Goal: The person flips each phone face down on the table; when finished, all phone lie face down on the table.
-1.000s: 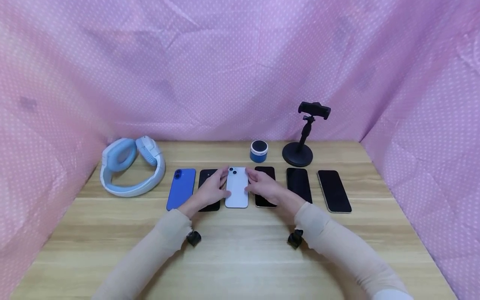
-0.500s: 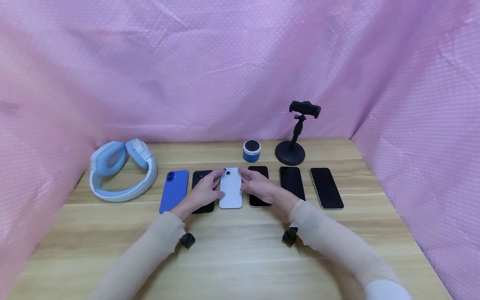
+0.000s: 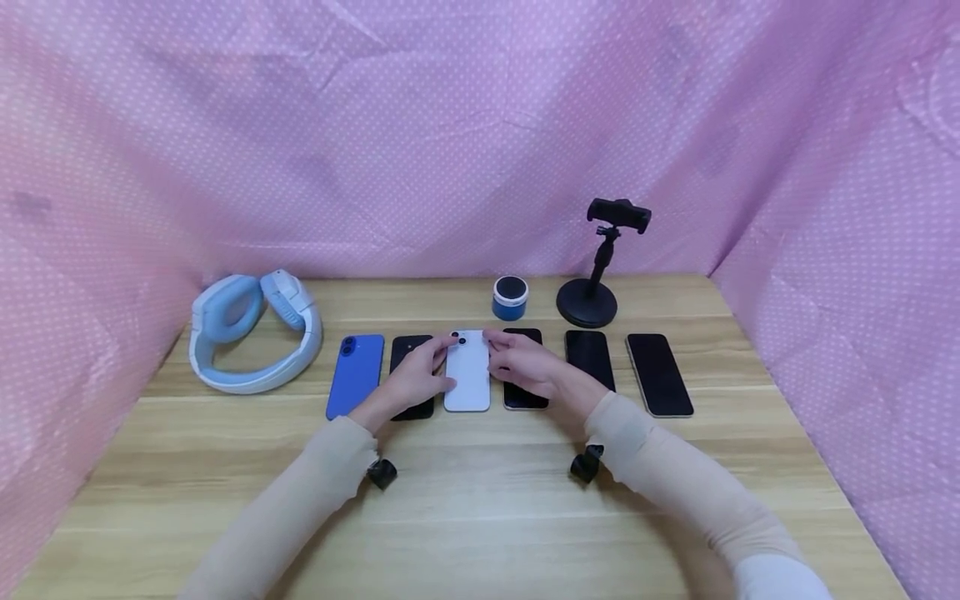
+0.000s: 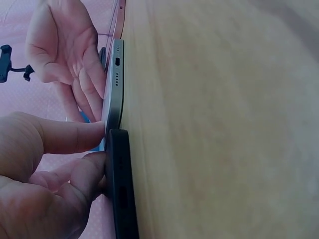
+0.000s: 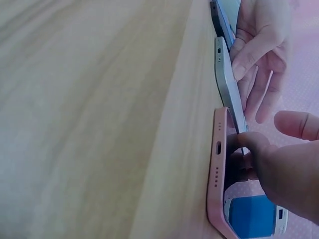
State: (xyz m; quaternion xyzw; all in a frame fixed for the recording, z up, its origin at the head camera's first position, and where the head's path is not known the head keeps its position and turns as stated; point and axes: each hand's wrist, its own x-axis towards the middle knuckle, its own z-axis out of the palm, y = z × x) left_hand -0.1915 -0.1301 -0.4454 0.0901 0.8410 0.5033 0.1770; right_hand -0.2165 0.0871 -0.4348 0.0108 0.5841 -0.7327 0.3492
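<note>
A white phone (image 3: pixel 468 379) lies back up on the table, its twin cameras at the far left corner. My left hand (image 3: pixel 411 379) touches its left side, thumb on the lower left edge and fingertips by the camera corner, above a black phone (image 3: pixel 420 409). At the right edge is my right hand (image 3: pixel 527 367), fingertips near the upper right corner, over a dark-screened phone (image 3: pixel 527 400) with a pink frame (image 5: pixel 216 169). In the right wrist view, the right thumb stands raised off the white phone (image 5: pixel 228 84). Fingers of both hands look relaxed.
Left in the row is a blue phone (image 3: pixel 356 377); on the right lie two screen-up phones, one black (image 3: pixel 590 358), one with a pale frame (image 3: pixel 660 375). Light-blue headphones (image 3: pixel 258 379), a small blue-and-white speaker (image 3: pixel 510 310) and a black phone stand (image 3: pixel 587 304) sit behind.
The head view shifted slightly left and back. Both hands stay at the white phone's sides, and the row of phones looks unchanged.
</note>
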